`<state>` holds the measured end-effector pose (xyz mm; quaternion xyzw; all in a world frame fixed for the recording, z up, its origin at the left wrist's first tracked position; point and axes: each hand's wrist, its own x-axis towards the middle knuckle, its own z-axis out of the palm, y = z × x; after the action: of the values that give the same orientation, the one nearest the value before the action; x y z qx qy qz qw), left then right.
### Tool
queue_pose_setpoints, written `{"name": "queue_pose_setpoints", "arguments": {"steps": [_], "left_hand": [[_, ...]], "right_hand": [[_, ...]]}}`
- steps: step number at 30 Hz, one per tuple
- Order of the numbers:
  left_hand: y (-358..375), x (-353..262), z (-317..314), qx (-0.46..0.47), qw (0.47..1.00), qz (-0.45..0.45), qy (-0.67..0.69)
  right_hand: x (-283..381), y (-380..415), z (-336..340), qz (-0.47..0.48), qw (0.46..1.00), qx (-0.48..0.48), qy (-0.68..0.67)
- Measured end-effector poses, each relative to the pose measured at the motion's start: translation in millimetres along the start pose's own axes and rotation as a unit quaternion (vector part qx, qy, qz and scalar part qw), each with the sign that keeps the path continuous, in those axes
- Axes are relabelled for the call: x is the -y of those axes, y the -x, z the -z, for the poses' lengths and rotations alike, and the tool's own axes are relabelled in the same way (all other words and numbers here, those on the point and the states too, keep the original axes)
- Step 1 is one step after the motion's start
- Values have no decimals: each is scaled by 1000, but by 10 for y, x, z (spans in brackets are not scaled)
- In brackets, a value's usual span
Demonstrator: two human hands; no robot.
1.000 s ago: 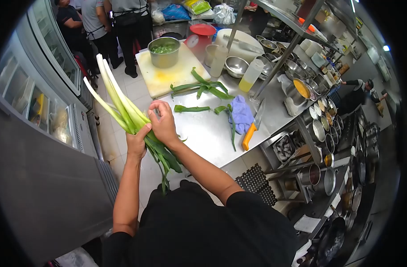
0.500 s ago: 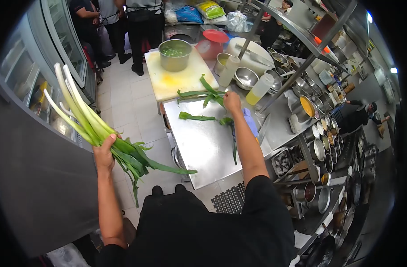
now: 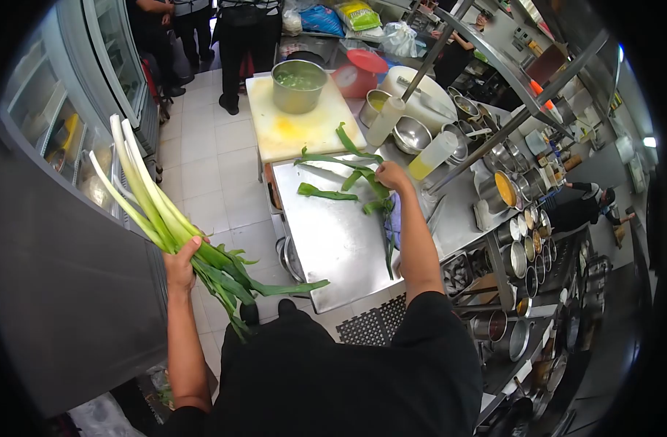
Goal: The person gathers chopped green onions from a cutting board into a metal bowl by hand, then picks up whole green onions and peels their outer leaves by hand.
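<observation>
My left hand grips a bunch of leeks out to the left over the floor, white stalks pointing up and away, green ends hanging low. My right hand reaches across the steel worktop and closes on green leek leaves lying there. More loose leaves lie beside it. A blue cloth lies mostly hidden under my right forearm.
A yellow cutting board carries a steel pot of greens. Squeeze bottles, bowls and sauce tins crowd the right side. Glass-door fridges line the left. People stand at the far end of the tiled aisle.
My right hand let go of the leek bunch and reached to the leaves on the worktop. My left hand swung the bunch out to the left.
</observation>
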<state>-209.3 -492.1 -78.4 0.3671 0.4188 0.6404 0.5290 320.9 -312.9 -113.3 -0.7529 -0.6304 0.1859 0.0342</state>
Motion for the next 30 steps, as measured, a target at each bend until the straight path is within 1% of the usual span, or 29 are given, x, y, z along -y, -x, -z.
{"name": "queue_pose_setpoints", "arguments": {"steps": [2, 3, 4, 5, 6, 8, 9, 11, 12, 14, 15, 17, 18, 19, 20, 21, 22, 23, 25, 26, 28, 29, 30], "left_hand": [[2, -10, -35, 5, 1000, -4, 7], [-7, -17, -49, 11, 1000, -10, 11], [-17, -5, -48, 7, 1000, -10, 13], [-20, 11, -36, 9, 1000, 3, 9], [-32, 19, -14, 10, 1000, 15, 4], [-44, 21, -15, 13, 1000, 17, -12], [-40, 28, -25, 23, 999, 19, -27], [-21, 38, -59, 20, 999, 21, -23], [-6, 24, -84, 21, 999, 28, -19], [8, 22, -96, 20, 999, 35, -16], [20, 30, -80, 23, 999, 34, -17], [26, 27, -34, 22, 999, 30, -17], [32, 24, -13, 30, 999, 17, -17], [37, 18, -2, 41, 999, 4, -16], [25, 0, -2, 42, 999, 1, -13], [-1, -36, -10, 57, 998, 1, -3], [-42, -77, -38, 73, 997, 0, 7], [-80, -133, -96, 78, 997, -3, 9], [-160, -255, -231, 93, 994, -12, 59], [-195, -288, -282, 97, 993, -13, 61], [-234, -351, -392, 118, 991, -16, 61], [-244, -379, -448, 133, 989, -17, 62], [-250, -362, -502, 138, 987, -16, 76]], "right_hand": [[52, 140, 114, -58, 994, 48, -79], [22, 72, 91, -57, 994, 49, -77], [-53, -75, 26, -6, 997, 39, 63], [-30, -143, 10, 46, 978, 30, 201], [6, -217, -20, 52, 977, 32, 203], [264, -264, -99, 104, 990, -83, 52], [414, -287, -190, 108, 990, -78, 50], [719, -337, -392, 255, 955, -146, 31], [861, -352, -492, 257, 955, -145, 30], [1069, -372, -649, 228, 961, -141, 74], [1096, -365, -651, 230, 960, -138, 73], [1157, -353, -527, 201, 964, -163, 52], [1104, -318, -405, 254, 946, -198, -21], [1162, -138, -169, 244, 945, -211, -62], [1114, -113, -16, 253, 929, -238, -127], [1169, 75, 290, 250, 933, -209, -156], [1093, 55, 449, 263, 913, -189, -246], [1228, 338, 746, 245, 905, -168, -305], [1148, 356, 1041, 278, 863, -178, -383], [1185, 473, 1177, 279, 861, -184, -383], [1286, 702, 1447, 267, 813, -184, -485], [1341, 789, 1534, 269, 811, -187, -485], [1395, 874, 1600, 262, 788, -184, -525]]}}
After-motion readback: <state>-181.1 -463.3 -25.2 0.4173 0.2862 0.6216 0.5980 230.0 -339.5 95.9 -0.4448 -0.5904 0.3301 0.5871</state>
